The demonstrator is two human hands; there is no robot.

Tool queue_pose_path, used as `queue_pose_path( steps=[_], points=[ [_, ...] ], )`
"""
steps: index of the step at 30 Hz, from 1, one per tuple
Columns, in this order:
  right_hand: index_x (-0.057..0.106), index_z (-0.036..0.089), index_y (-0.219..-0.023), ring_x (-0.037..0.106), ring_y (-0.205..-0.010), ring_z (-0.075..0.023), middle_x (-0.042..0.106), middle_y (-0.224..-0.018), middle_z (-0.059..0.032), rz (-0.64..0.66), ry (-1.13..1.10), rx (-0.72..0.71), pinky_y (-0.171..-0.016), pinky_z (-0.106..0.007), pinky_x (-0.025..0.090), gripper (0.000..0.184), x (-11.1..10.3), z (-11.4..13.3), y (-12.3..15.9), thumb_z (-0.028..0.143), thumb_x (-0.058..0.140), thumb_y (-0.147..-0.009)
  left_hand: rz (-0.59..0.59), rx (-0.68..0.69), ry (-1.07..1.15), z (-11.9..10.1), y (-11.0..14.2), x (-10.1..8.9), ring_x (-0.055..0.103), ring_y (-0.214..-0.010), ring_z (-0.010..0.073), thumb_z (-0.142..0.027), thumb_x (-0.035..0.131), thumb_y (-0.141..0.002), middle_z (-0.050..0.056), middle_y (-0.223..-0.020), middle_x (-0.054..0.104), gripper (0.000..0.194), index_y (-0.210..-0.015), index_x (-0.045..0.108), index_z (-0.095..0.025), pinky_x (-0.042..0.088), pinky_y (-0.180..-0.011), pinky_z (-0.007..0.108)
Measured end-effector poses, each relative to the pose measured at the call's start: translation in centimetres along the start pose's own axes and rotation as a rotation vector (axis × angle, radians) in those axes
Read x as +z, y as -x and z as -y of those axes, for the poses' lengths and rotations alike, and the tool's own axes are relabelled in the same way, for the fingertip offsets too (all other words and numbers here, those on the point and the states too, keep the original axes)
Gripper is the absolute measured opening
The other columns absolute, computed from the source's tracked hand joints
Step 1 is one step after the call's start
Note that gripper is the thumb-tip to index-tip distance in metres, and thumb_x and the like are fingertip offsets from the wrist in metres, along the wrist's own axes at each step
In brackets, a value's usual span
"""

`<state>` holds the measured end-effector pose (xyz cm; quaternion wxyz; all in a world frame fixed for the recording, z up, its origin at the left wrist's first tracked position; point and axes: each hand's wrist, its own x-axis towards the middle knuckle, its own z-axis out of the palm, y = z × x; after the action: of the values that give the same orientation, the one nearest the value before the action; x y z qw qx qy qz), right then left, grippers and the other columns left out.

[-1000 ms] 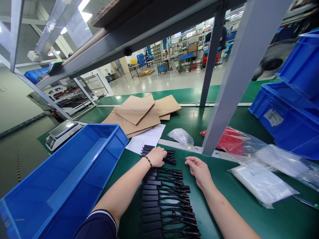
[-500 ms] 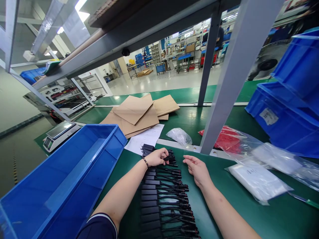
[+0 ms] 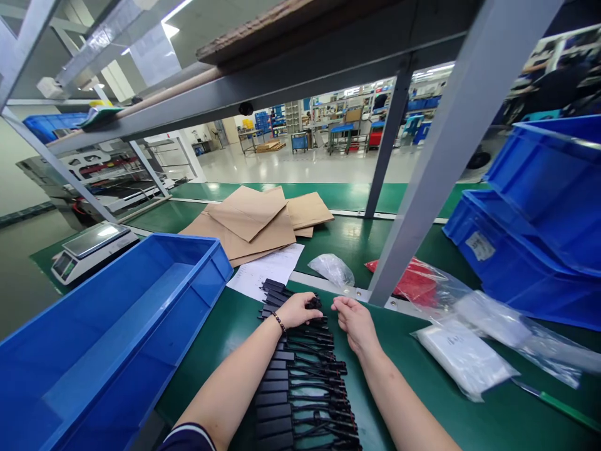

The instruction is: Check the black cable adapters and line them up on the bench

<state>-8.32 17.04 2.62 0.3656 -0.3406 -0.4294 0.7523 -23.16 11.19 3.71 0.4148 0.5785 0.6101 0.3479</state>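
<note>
A long row of black box-shaped modules with short cables lies on the green bench top, cable ends pointing right. At the row's far end, my left hand, with a beaded bracelet at the wrist, is closed around black cable connectors. My right hand is just right of these connectors, apart from my left hand. Its thumb and index finger are pinched together; whatever is between them is too small or hidden to make out.
Left of the row stands a long blue bin, with a scale beyond it. Cardboard sheets and a printed paper lie ahead. To the right are a grey post, plastic bags, a green-handled tool and stacked blue bins.
The whole view has shifted slightly with my head. My right hand's fingers have drawn into a tighter pinch, while my left hand stays on the connectors.
</note>
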Motion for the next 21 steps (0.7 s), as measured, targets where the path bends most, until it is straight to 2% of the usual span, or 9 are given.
queue_pose_path(
  steps=[5,10,13,17,21],
  points=[
    [0.049,0.015,-0.064,0.016,-0.034,0.0007,0.048,-0.049,0.0056,0.108,0.024,0.043,-0.033,-0.016,0.007,0.025,-0.4,-1.0,-0.5,0.035,0.065,-0.061,0.022,0.000,0.010,0.0,0.2,-0.2,0.043,-0.049,0.0063,-0.036,0.054,-0.069,-0.006,-0.060,0.045,0.030,-0.089,0.043,-0.017,0.038,-0.048,0.020],
    [0.049,0.015,-0.063,0.014,-0.034,0.0009,0.047,-0.049,0.0059,0.147,0.024,0.069,-0.034,-0.016,0.006,0.024,-0.7,-0.9,-0.9,0.034,0.063,-0.063,-0.047,0.078,-0.080,-0.6,0.4,-0.3,0.044,-0.066,0.0084,-0.030,0.064,-0.061,-0.003,-0.077,0.048,0.044,-0.098,0.045,-0.018,0.038,-0.064,0.022],
    [0.049,0.015,-0.063,0.014,-0.034,0.0005,0.043,-0.046,0.0072,0.164,0.029,0.077,-0.034,-0.017,0.006,0.023,-0.6,-1.0,-0.9,0.035,0.063,-0.064,-0.114,0.113,-0.175,-1.0,0.4,-0.1,0.046,-0.069,0.0096,-0.026,0.053,-0.070,-0.001,-0.081,0.053,0.031,-0.099,0.048,-0.018,0.038,-0.067,0.023],
    [0.049,0.016,-0.062,0.013,-0.034,-0.0002,0.038,-0.042,0.0086,0.172,0.038,0.070,-0.034,-0.017,0.006,0.025,-0.6,-1.3,-0.8,0.037,0.061,-0.064,-0.036,0.034,-0.094,-1.1,0.4,0.1,0.046,-0.055,0.0072,-0.026,0.038,-0.079,-0.001,-0.071,0.057,0.027,-0.101,0.050,-0.018,0.038,-0.056,0.021],
    [0.050,0.016,-0.064,0.013,-0.034,-0.0005,0.042,-0.045,0.0077,0.167,0.050,0.063,-0.034,-0.017,0.006,0.024,-0.7,-1.4,-0.9,0.036,0.062,-0.063,0.012,0.009,0.019,-1.1,0.3,0.0,0.040,-0.046,0.0046,-0.028,0.042,-0.076,-0.001,-0.069,0.057,0.022,-0.091,0.052,-0.015,0.033,-0.046,0.018]
  ],
)
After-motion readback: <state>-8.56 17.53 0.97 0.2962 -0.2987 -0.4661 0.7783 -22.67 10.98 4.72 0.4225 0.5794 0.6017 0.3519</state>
